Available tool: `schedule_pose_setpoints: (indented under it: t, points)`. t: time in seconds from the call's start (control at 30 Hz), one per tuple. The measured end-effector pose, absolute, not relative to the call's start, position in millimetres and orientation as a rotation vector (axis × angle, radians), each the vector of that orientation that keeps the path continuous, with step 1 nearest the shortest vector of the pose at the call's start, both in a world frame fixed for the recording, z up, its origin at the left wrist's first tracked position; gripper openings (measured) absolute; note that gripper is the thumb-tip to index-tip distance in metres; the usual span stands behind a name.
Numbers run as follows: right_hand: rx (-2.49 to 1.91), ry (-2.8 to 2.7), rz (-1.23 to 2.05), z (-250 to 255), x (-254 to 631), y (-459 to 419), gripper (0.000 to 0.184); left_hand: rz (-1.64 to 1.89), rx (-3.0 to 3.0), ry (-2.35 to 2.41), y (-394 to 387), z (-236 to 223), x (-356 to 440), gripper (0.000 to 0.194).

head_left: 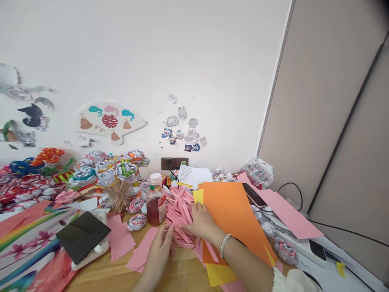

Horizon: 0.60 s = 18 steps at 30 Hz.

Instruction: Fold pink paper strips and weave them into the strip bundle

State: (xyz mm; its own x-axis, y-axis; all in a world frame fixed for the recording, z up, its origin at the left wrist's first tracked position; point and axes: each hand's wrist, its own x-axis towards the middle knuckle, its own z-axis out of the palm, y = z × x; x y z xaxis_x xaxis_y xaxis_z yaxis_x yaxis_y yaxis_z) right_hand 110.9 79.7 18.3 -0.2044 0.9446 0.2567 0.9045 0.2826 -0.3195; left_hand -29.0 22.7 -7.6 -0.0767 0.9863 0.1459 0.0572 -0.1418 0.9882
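A heap of narrow pink paper strips (179,209) lies on the wooden table in front of me. At its near left edge is my left hand (161,243), fingers loosely bent and slightly apart, touching the strips. My right hand (202,221) rests over the heap's right side, fingers spread and thumb against the strips. Under the right forearm lie orange paper sheets (227,207), with yellow sheets (221,275) showing from beneath. Left of my left hand are small pink paper sheets (141,251). Whether either palm covers a strip is hidden.
A bottle of amber liquid (156,205) stands just left of the heap. Beyond it are a bundle of sticks (118,196) and crumpled paper flowers (106,170). A dark-screened tablet (83,236) lies left; a phone (253,195) and cables (346,231) lie right.
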Motion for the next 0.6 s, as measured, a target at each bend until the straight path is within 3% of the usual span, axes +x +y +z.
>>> schedule_pose_setpoints:
  t: [0.07,0.13,0.33,0.6]
  points:
    - [-1.699,-2.183,0.148,14,98,83,0.085,1.329,1.322,1.261,23,-11,-29,0.028]
    - [-1.747,-2.150,0.108,10,87,86,0.085,1.309,1.346,1.281,24,-13,-28,0.029]
    - [-1.834,-2.063,0.047,8,73,97,0.072,1.245,1.439,1.320,23,-12,-27,0.026]
    - [-1.599,-2.176,0.136,31,90,109,0.042,1.149,1.817,1.447,19,-9,-28,0.021]
